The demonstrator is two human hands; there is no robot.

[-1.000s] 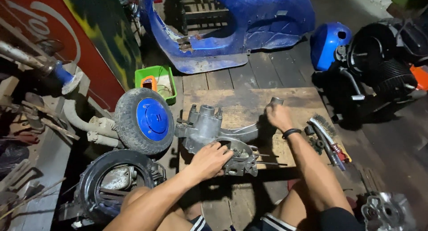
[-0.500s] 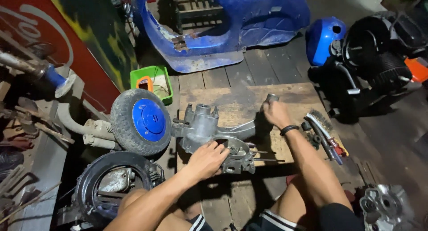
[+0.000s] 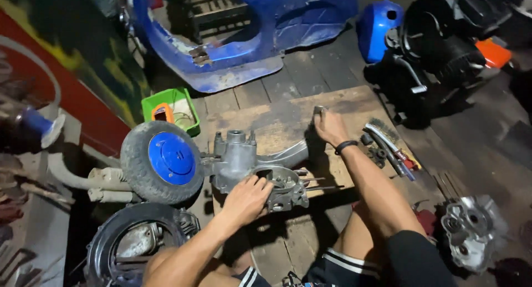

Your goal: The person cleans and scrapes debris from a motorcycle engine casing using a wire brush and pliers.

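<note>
My left hand [image 3: 247, 200] is still resting spread on the engine casing [image 3: 260, 170] on the board; my right hand [image 3: 330, 126], further out, keeps pinching a small metal part [image 3: 318, 109]. Basically nothing's shifting, just bracing.

Painted sign panel [image 3: 61, 93] at 9–10 o'clock, along left edge: large, flat, slanted; red field with pale curved stroke, upper part dark green with yellow patches. Lettering not legible. Green plastic box [image 3: 185, 107] at 11 o'clock, just right of sign: small, square, open-topped, orange item inside. No labels or screens visible.
</note>
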